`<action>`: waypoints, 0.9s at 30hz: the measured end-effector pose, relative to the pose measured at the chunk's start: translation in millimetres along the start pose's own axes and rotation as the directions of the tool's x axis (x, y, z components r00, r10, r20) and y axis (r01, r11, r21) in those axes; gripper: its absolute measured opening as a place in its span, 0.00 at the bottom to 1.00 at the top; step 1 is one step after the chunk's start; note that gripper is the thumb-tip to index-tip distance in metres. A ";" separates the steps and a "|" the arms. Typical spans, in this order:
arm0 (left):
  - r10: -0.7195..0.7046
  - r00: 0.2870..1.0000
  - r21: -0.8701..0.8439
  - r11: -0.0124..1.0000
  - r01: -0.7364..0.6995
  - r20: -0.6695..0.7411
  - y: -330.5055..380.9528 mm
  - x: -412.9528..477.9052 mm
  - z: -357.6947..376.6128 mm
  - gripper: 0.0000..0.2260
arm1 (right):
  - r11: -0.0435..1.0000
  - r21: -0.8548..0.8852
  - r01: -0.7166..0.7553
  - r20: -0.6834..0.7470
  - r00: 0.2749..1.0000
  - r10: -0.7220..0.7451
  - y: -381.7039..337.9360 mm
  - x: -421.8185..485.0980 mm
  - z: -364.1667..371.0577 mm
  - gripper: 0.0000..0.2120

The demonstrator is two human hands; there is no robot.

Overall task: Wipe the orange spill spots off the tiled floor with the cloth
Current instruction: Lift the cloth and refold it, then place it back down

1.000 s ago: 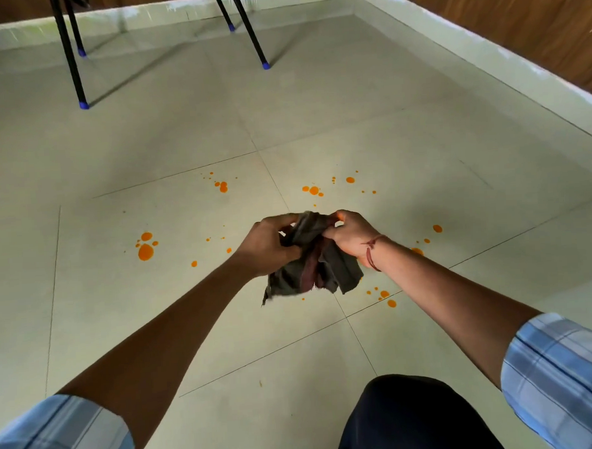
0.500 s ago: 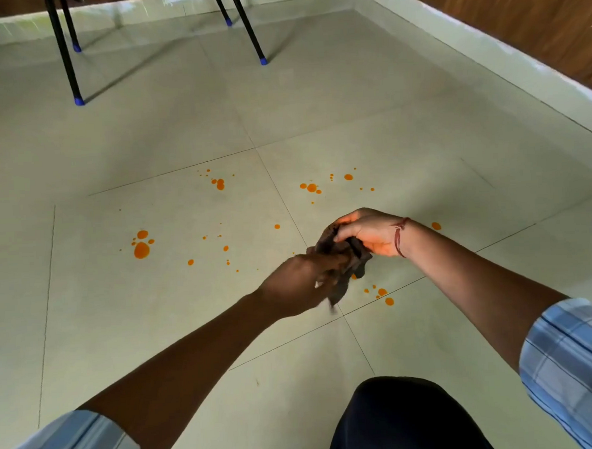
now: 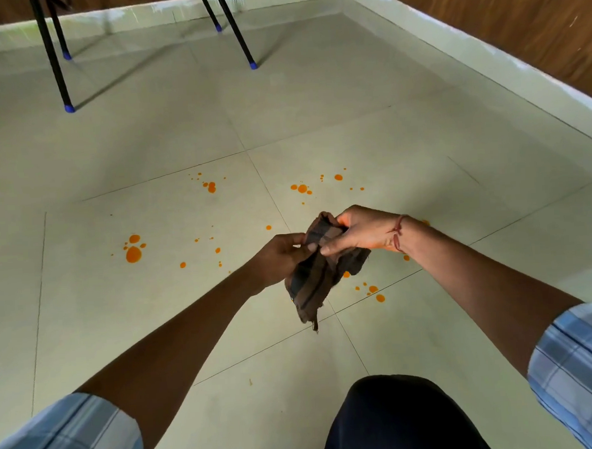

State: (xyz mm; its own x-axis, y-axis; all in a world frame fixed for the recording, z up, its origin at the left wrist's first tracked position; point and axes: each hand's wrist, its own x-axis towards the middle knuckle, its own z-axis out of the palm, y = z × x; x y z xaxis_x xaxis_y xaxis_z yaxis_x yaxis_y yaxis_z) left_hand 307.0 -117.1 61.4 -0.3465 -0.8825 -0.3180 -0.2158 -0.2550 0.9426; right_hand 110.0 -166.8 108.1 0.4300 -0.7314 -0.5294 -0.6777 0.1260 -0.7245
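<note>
The tiled floor (image 3: 315, 96) spreads pale all round the hands. As far as I can judge none of it has been wiped: there is no smear or damp streak, and every orange mark has a crisp edge. So the whole job lies ahead.

Black furniture legs (image 3: 52, 58) stand well beyond the hands. They are cut off at the top, so I cannot say whether they belong to a chair or a table. A dark knee (image 3: 394, 418) shows on the near side of the hands, mostly out of frame.

The cloth (image 3: 311, 285), dark brown, is up in the air between the two hands and clear of the floor. It is bunched at the top with a tail hanging down. The left hand (image 3: 279, 259) pinches its edge between thumb and fingers. The right hand (image 3: 363, 232) has its fingers curled round the top of the bundle. It looks like the cloth is being gathered into a pad.

Of the orange spots, the biggest blot (image 3: 133, 254) lies well off to the left of the left hand. Two clusters (image 3: 302, 189) sit beyond the hands, and a small group (image 3: 373, 289) lies just near-side of the right hand. One spot (image 3: 346, 274) peeps out at the cloth's edge, and another (image 3: 425, 222) is half hidden behind the right wrist. There may well be more under the cloth and forearms. A red thread (image 3: 397, 234) circles that wrist.
</note>
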 end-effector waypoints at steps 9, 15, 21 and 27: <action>-0.257 0.955 0.500 0.852 0.153 0.146 -45.9 -2.1 3.7 0.18 | 0.998 -0.006 0.059 -0.263 0.963 -0.059 17.4 7.6 6.1 0.06; -0.298 0.954 0.664 0.719 0.207 0.025 -65.6 10.8 0.8 0.24 | 0.971 -0.231 0.060 -0.280 0.952 -0.126 22.9 4.6 16.0 0.10; -0.238 0.969 0.703 0.679 0.210 -0.060 -67.5 20.2 5.8 0.24 | 0.823 -0.567 -0.029 -0.420 0.870 -0.258 58.5 -19.2 30.4 0.14; -0.354 0.935 0.927 0.336 0.167 -0.040 -100.8 16.6 25.3 0.36 | 0.663 -0.700 -0.265 -0.182 0.964 0.192 145.3 -29.7 84.2 0.10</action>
State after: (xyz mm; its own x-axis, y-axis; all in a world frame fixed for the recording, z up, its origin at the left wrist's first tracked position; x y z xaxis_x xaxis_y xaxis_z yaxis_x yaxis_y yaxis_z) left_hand 299.8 -96.1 -41.4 -0.2111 -0.7503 -0.6265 -0.9765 0.1333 0.1694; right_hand 49.0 -70.3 -18.6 0.1756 -0.8031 -0.5694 -0.9809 -0.1922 -0.0315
